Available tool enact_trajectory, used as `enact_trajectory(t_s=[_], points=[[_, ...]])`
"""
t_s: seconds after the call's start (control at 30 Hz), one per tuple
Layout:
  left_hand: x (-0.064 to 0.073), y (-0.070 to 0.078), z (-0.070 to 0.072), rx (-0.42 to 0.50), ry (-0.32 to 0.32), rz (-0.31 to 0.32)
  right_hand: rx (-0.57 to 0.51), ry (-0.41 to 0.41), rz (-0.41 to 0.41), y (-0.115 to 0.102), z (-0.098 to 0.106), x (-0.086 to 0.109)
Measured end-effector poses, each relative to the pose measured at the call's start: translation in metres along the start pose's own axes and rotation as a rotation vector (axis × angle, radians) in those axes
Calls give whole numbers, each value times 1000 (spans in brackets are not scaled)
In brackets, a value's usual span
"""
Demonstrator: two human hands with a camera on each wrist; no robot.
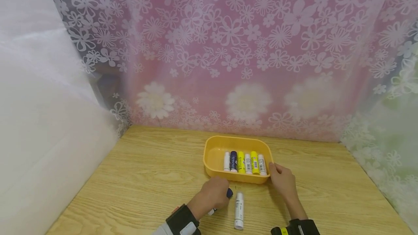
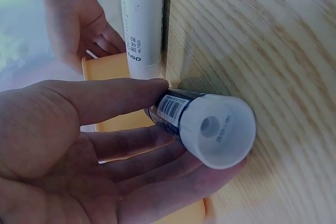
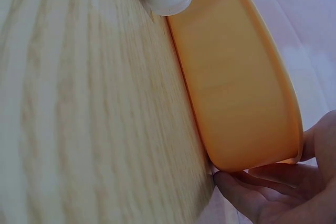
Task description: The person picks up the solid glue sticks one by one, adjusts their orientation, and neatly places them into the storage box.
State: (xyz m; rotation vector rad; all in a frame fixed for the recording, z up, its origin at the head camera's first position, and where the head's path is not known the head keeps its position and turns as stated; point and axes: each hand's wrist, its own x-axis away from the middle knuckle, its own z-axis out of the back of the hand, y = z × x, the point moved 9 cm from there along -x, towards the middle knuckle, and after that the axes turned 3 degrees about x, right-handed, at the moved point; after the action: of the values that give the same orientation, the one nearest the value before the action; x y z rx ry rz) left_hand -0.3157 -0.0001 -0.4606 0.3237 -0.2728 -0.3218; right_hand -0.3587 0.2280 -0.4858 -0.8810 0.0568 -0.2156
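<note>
My left hand point(image 1: 212, 193) grips a dark blue glue stick point(image 2: 173, 109) between thumb and fingers, just in front of the yellow tray point(image 1: 213, 155). Its white round base faces the left wrist camera, and its dark cap end shows past my fist in the head view. With thumb at the rim and fingers against the outer wall, my right hand point(image 1: 285, 180) holds the tray's near right corner. A white glue stick point(image 1: 239, 211) lies on the table between my hands. Inside the tray, several white, yellow and dark blue glue sticks point(image 1: 241, 162) lie side by side toward the right.
The wood-grain table point(image 1: 156, 180) extends around the tray on all sides. Behind it hangs a pink curtain point(image 1: 202, 93) with white flowers, and a white sheet point(image 1: 49, 118) borders the left. Another flowered translucent sheet point(image 1: 385, 148) borders the right.
</note>
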Motion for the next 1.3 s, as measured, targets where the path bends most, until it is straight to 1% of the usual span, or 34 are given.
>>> enact_trajectory(t_s=[0.13, 0.27, 0.43, 0.5, 0.6, 0.67, 0.8, 0.97, 1.2, 1.3], points=[[0, -2, -1, 4, 8, -1, -5, 0, -3, 1, -1, 1], [-1, -3, 2, -9, 26, -6, -9, 1, -2, 0, 0, 1], [-1, -1, 9, -40, 57, -33, -16, -4, -6, 0, -1, 0], [0, 1, 14, -21, 63, -42, -18, -6, -6, 1, -1, 0], [1, 2, 20, 29, 52, -35, -21, -7, -6, 1, -1, 0], [1, 2, 23, 65, 35, -20, -23, -11, -7, 1, -1, 1], [0, 4, 30, 85, 13, -5, -22, -13, -7, 1, -2, 2], [0, 9, 40, 72, 15, -14, -25, -7, -3, 1, -2, 1], [0, 14, 51, 15, 39, -43, -18, -2, -4, 1, -2, 0], [0, 15, 55, 24, 34, -39, -17, 1, -9, 1, -1, 0]])
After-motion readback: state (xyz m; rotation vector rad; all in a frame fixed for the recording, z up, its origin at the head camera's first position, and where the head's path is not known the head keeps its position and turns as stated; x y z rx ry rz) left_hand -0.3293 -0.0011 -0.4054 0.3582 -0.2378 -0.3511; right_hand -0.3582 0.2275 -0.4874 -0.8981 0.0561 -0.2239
